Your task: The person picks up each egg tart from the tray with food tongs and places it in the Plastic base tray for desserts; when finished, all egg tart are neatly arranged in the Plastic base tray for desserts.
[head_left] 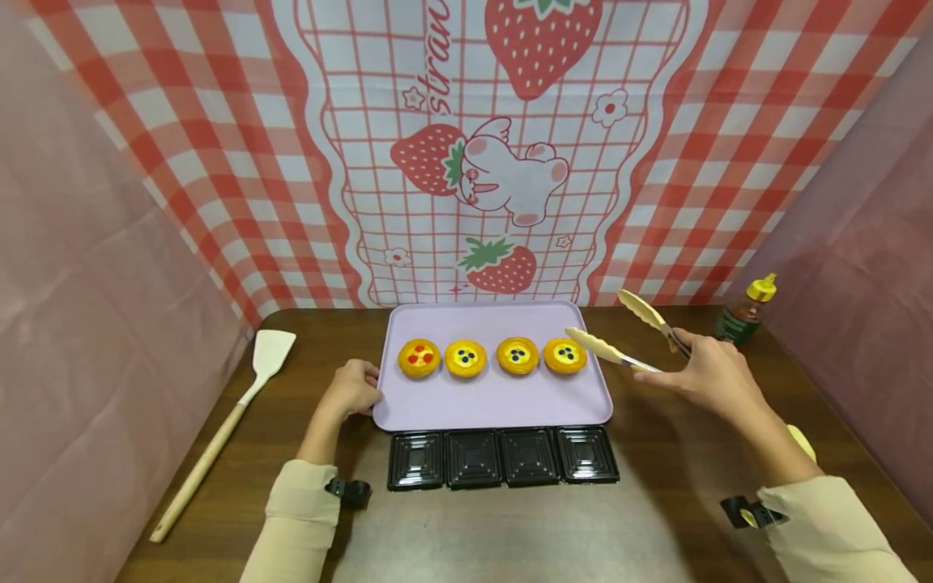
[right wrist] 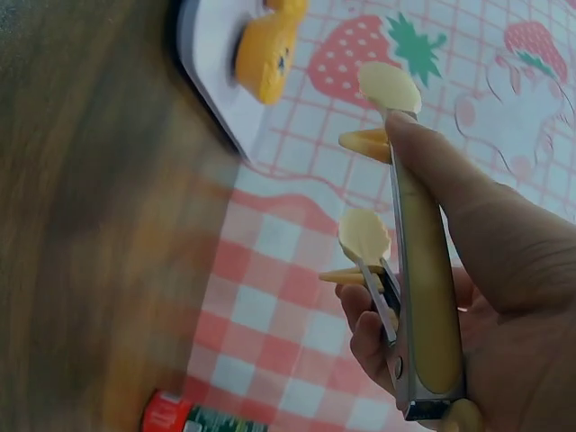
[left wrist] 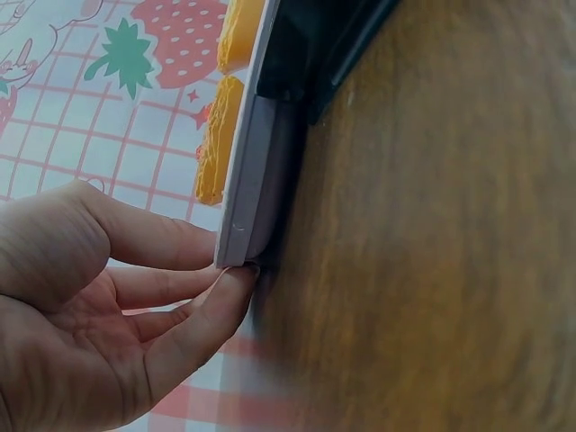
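A pale lilac tray lies on the table, carrying a row of egg tarts. The leftmost tart has red pieces on top; the other three, such as this tart, bear dark blue berries. My left hand pinches the tray's left edge between thumb and fingers, seen close up in the left wrist view. In my right hand is a pair of metal tongs with cream-coloured tips, its arms spread apart. One tip overlaps the rightmost tart in the head view, and nothing is between the tips.
Several black square plastic containers stand in a row along the tray's near side. A white spatula with a wooden handle lies at the left. A yellow-capped bottle stands at the back right. A checked strawberry cloth hangs behind.
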The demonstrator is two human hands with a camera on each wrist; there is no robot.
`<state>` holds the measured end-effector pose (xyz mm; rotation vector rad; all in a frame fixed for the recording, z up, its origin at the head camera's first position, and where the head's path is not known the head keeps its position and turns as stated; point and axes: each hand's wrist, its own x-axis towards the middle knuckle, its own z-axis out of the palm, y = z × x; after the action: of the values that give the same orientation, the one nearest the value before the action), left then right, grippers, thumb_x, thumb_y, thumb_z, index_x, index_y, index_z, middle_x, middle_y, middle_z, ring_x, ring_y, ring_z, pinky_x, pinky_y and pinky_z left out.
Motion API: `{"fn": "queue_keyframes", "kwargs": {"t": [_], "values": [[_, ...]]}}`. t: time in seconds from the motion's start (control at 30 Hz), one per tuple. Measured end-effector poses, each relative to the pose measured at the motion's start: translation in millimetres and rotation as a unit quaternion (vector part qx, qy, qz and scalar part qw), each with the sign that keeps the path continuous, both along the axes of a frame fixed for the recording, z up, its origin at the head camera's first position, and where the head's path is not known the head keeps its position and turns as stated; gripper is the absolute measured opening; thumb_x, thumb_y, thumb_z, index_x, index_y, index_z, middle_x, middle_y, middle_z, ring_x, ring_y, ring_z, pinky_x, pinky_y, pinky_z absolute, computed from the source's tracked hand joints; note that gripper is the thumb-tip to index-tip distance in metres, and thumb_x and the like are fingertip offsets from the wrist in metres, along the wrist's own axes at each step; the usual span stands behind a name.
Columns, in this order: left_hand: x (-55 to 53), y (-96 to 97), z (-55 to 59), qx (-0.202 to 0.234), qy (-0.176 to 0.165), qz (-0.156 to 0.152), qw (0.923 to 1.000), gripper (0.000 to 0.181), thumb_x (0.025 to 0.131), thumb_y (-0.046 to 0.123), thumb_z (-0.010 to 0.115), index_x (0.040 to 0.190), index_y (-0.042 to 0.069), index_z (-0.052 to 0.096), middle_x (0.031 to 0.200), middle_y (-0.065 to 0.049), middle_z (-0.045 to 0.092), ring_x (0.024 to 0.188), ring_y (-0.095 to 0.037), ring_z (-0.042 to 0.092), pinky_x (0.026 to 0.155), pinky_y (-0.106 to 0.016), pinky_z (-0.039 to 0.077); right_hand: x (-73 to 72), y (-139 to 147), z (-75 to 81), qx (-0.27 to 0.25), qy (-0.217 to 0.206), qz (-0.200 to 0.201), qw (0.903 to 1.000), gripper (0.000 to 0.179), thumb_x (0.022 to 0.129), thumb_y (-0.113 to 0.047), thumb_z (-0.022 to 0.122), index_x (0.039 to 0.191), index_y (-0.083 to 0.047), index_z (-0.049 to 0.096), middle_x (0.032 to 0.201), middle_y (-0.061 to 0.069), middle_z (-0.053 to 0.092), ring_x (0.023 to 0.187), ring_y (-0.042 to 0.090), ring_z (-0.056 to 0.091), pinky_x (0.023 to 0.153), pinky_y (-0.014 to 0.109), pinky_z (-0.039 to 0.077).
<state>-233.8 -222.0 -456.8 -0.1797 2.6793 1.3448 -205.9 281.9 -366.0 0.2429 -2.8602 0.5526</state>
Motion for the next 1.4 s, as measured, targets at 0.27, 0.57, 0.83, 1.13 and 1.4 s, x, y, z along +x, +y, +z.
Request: {"fn": "queue_keyframes", "kwargs": {"t": [0.27, 0.57, 0.83, 1.13, 1.4], "values": [[-1.5, 1.5, -1.2, 0.004, -0.001, 0.002, 1.0000, 0.038, 0.069, -0.013, 0.061, 0.107, -0.015, 0.061, 0.087, -0.019, 0.061, 0.071, -0.025, 0.061, 0.051, -0.036, 0.060, -6.5, -16, -15.4, 0.001, -0.059, 0.038, 0.9976, 0.087, 0.065, -0.060, 0.085, 0.120, 0.004, 0.066, 0.087, 0.015, 0.069, 0.071, 0.027, 0.057, 0.059, 0.042, 0.050], [-2.1, 2.4, -0.1, 0.003, -0.002, 0.003, 1.0000, 0.037, 0.069, -0.014, 0.062, 0.106, -0.014, 0.061, 0.087, -0.019, 0.061, 0.070, -0.025, 0.061, 0.050, -0.035, 0.060, -8.8, -24, -32.7, -0.003, -0.084, 0.047, 0.9953, 0.086, 0.068, -0.047, 0.089, 0.129, 0.006, 0.061, 0.100, 0.024, 0.069, 0.073, 0.028, 0.054, 0.060, 0.041, 0.049], [-2.6, 2.1, 0.0, 0.009, 0.001, 0.003, 1.0000, 0.039, 0.068, -0.013, 0.061, 0.107, -0.015, 0.061, 0.086, -0.018, 0.061, 0.069, -0.023, 0.061, 0.049, -0.034, 0.060, -11.7, -23, -37.8, -0.002, -0.080, 0.059, 0.9951, 0.073, 0.070, -0.041, 0.089, 0.122, 0.005, 0.067, 0.099, 0.023, 0.070, 0.071, 0.025, 0.052, 0.059, 0.037, 0.045], [-1.3, 0.2, 0.9, 0.010, -0.002, 0.003, 0.9999, 0.038, 0.068, -0.013, 0.060, 0.106, -0.015, 0.061, 0.086, -0.018, 0.061, 0.069, -0.023, 0.061, 0.050, -0.034, 0.060, -13.6, -24, -39.4, -0.002, -0.079, 0.065, 0.9948, 0.071, 0.072, -0.039, 0.088, 0.122, 0.006, 0.066, 0.102, 0.025, 0.070, 0.071, 0.025, 0.051, 0.058, 0.036, 0.044], [-0.3, -2.0, -0.4, 0.009, -0.005, 0.007, 0.9999, 0.038, 0.069, -0.014, 0.062, 0.107, -0.014, 0.061, 0.087, -0.018, 0.061, 0.069, -0.024, 0.061, 0.050, -0.034, 0.060, -13.3, -26, -36.7, 0.006, -0.083, 0.074, 0.9938, 0.070, 0.073, -0.040, 0.087, 0.122, 0.005, 0.067, 0.099, 0.023, 0.070, 0.070, 0.025, 0.051, 0.057, 0.035, 0.043]]}}
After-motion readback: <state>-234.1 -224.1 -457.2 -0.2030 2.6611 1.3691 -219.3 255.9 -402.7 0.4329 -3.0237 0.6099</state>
